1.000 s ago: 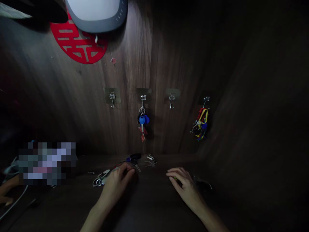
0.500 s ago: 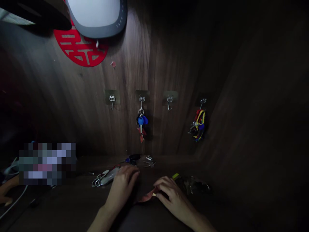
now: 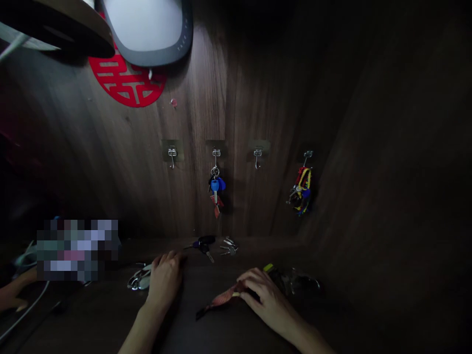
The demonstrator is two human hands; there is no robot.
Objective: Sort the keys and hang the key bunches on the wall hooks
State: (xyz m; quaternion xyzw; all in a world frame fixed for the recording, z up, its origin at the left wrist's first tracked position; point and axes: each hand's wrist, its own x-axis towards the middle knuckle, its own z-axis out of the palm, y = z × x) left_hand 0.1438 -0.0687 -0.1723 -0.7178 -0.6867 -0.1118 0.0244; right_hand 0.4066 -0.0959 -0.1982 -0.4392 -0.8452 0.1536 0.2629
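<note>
My left hand (image 3: 165, 279) lies over the right end of a key ring (image 3: 138, 280) with a pale, flat fob, its fingers curled down over it; the fingertips are hidden. To the right, my right hand (image 3: 261, 296) pinches one end of a reddish patterned strap (image 3: 224, 297), whose dark tip trails left over the dark wooden surface. Between the hands and farther back lie a bunch of dark keys (image 3: 204, 244) and a small set of silver keys (image 3: 230, 247). Just behind my right hand is a dark item with a metal ring (image 3: 300, 281) and a yellow-green piece (image 3: 268, 268).
Several metal hooks line the wooden back panel; one bears blue keys (image 3: 216, 186), another a red and yellow braided cord (image 3: 303, 184). A lamp (image 3: 147, 29) overhangs a red paper cut-out (image 3: 129, 86). At left are a blurred item (image 3: 75, 250) and a white cable (image 3: 33, 307).
My left hand has moved left, and the key ring has shifted left with it. More of the dark keys shows. The strap in my right hand now lies straighter, its dark tip in view.
</note>
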